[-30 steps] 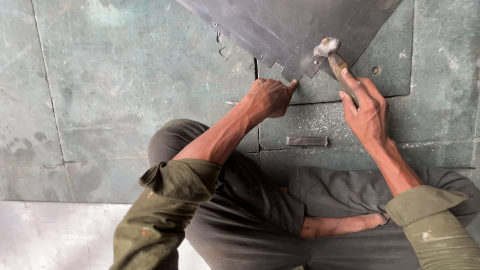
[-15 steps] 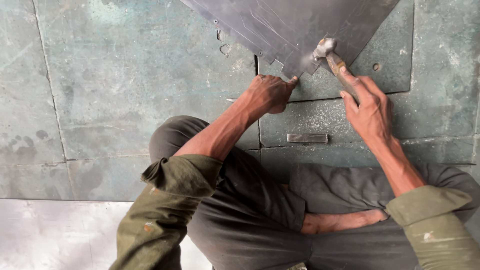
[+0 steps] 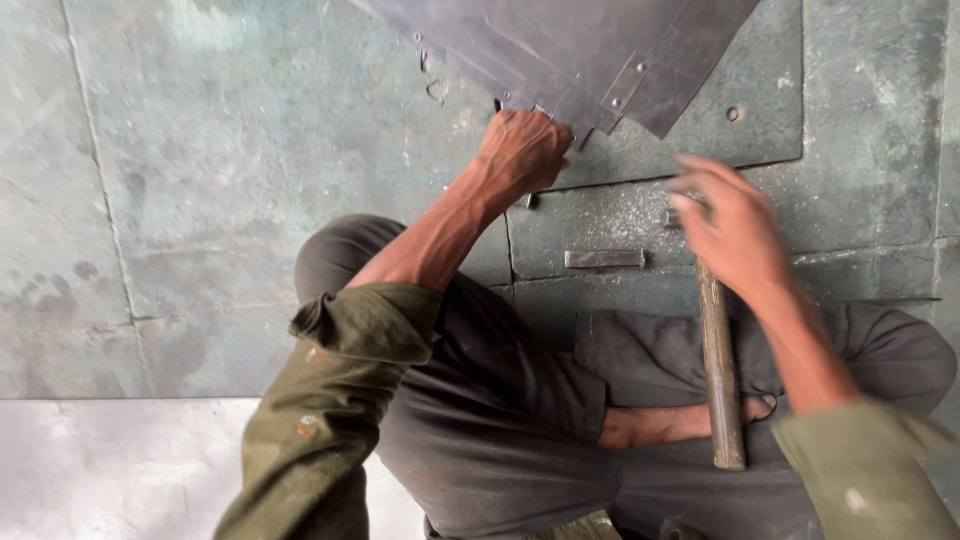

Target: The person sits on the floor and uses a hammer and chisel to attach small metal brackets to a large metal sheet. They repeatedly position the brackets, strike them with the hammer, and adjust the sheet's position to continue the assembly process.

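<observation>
Gripping hammer (image 3: 720,380), right hand (image 3: 735,235)

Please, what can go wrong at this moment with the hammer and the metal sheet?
The left hand grips the sheet right at its corner, so a stray blow may hit its fingers. The sheet's edge could also cut them. The right hand is blurred around the hammer, so its grip cannot be judged.

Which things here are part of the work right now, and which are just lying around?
In use:
left hand pinning the metal sheet
right hand gripping the hammer, blurred

Lying about:
small metal bar on the stone floor
pale sheet, lower left
</observation>
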